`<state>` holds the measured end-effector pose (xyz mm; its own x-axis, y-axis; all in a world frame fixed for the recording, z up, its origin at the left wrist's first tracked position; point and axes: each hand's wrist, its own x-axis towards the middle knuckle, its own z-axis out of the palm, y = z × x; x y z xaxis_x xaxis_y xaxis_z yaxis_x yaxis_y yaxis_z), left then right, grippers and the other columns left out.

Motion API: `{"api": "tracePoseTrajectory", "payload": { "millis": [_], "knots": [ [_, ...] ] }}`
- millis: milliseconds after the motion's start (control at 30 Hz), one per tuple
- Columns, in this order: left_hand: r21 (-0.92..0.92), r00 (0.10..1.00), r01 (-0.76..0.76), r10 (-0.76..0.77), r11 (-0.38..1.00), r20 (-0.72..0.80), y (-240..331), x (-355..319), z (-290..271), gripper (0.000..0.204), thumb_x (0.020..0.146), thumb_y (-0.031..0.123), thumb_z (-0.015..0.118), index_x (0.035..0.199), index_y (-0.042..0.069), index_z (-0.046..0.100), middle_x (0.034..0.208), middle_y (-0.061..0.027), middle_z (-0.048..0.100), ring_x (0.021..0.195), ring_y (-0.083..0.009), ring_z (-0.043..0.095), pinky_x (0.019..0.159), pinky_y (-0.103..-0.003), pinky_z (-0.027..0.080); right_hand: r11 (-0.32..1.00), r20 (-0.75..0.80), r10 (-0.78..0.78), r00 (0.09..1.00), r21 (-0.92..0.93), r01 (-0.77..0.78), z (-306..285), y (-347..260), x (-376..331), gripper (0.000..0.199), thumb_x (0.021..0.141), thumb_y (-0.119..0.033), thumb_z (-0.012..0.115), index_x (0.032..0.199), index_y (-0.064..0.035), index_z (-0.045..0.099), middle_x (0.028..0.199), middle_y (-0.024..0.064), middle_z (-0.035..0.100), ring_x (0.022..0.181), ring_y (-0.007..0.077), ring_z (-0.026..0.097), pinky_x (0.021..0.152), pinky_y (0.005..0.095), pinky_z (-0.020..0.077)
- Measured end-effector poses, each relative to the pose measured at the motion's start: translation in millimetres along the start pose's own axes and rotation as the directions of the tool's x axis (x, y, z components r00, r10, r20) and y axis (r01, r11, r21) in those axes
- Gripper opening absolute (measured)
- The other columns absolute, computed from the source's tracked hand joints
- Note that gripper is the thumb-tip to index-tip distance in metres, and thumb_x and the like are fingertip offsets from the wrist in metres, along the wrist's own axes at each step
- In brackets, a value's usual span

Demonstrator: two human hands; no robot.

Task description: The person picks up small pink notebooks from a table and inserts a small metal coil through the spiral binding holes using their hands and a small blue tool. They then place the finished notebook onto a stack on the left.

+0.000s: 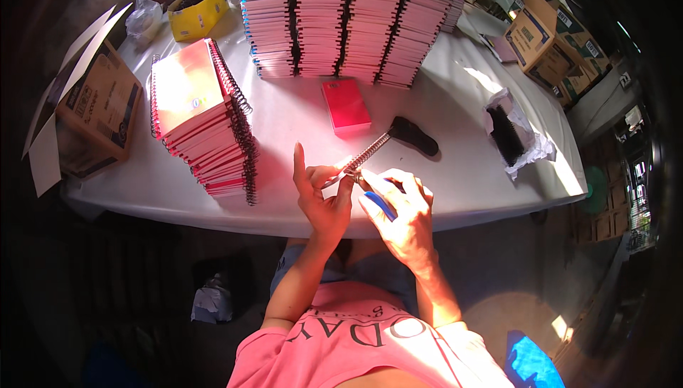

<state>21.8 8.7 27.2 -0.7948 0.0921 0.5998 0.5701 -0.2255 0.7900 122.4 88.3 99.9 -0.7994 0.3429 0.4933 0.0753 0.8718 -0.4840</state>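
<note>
Over the table's near edge, my left hand (324,199) pinches the near end of a metal-looking spiral binding coil (370,152), with one finger pointing up. Whatever the coil binds is seen edge-on, and I cannot make it out. My right hand (404,217) is closed around a blue-handled hand tool (380,205), apparently pliers. Its tip meets the coil's end beside my left fingertips; the jaws are mostly hidden. A dark elongated object (415,137) lies at the coil's far end. Beyond my hands, a small red notebook (346,105) lies flat on the table.
Left stands a stack of red spiral notebooks (192,96); tall notebook stacks (324,25) line the back. An open carton (99,110) is far left, another carton (533,36) at back right. A yellow box (198,18) and a paper-wrapped bundle of black coils (506,135) sit on the white-covered table (455,189).
</note>
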Motion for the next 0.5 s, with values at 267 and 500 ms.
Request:
{"api": "tracePoseTrajectory", "payload": {
  "millis": [267, 500],
  "knots": [
    [0.041, 0.989, -0.147, 0.145, 0.988, 0.030, -9.1, -9.8, 1.8, 0.082, 0.077, -0.012, 0.064, 0.143, 0.002, 0.016, 0.090, -0.0031, 0.052, 0.086, -0.0131, 0.053, 0.078, -0.025, 0.050, -0.122, 0.779, 0.117, 0.616, 0.627, -0.770, -7.9, 21.5, -1.6, 0.030, 0.092, -0.023, 0.057, 0.117, -0.0061, 0.054, 0.080, 0.0105, 0.062, 0.062, 0.0189, 0.062, 0.055, 0.0266, 0.0504],
    [-0.101, 0.982, 0.052, -0.069, 0.993, -0.173, 6.7, 8.3, 9.7, 0.064, 0.078, -0.006, 0.069, 0.134, 0.005, 0.038, 0.085, -0.0002, 0.047, 0.073, -0.0052, 0.041, 0.063, -0.016, 0.038, 0.923, 0.099, 0.251, 0.963, 0.274, -0.269, -0.4, 66.9, -17.5, 0.031, 0.086, -0.015, 0.062, 0.116, -0.0044, 0.058, 0.106, 0.0161, 0.060, 0.096, 0.0322, 0.061, 0.085, 0.0377, 0.0480]
  ]
}}
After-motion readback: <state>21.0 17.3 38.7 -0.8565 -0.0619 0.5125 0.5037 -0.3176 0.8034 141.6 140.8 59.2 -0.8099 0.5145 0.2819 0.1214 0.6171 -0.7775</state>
